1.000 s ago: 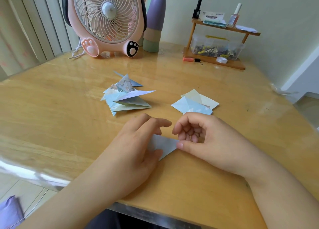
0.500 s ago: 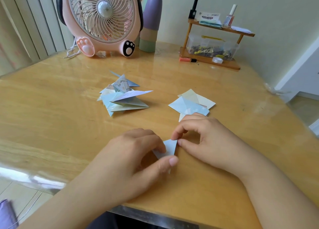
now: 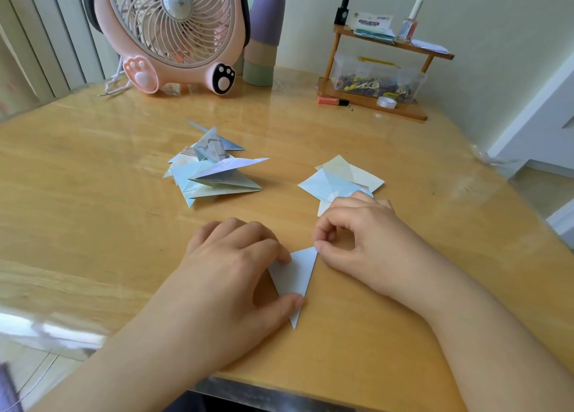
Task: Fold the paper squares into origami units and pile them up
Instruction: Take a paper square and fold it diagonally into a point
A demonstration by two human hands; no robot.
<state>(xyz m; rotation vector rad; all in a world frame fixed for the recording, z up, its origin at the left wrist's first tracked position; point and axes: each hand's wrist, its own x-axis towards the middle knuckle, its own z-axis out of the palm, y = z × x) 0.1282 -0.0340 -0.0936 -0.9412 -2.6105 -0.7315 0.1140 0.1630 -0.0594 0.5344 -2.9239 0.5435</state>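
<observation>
From the head camera, the step in hand looks like creasing one unit: a pale blue paper folded into a narrow triangle lies flat on the glossy wooden table, near its front edge, between the two hands. The left hand rests over the triangle's left side, fingers curled down onto the paper near its upper edge and the thumb pressing its lower part, close to the point that aims toward the person. The right hand has its fingers curled, thumb and forefinger meeting at the triangle's top right corner; it appears to pinch that corner, though the contact is too small to be sure.

Judging from this, the next move calls for keeping the left hand as an anchor while the right draws the corner over and flattens a sharp crease.

Beyond the left hand sits the loose pile of finished folded paper units, well apart from the triangle. The small stack of unfolded pastel paper squares lies just behind the right hand, partly hidden by its knuckles.
</observation>
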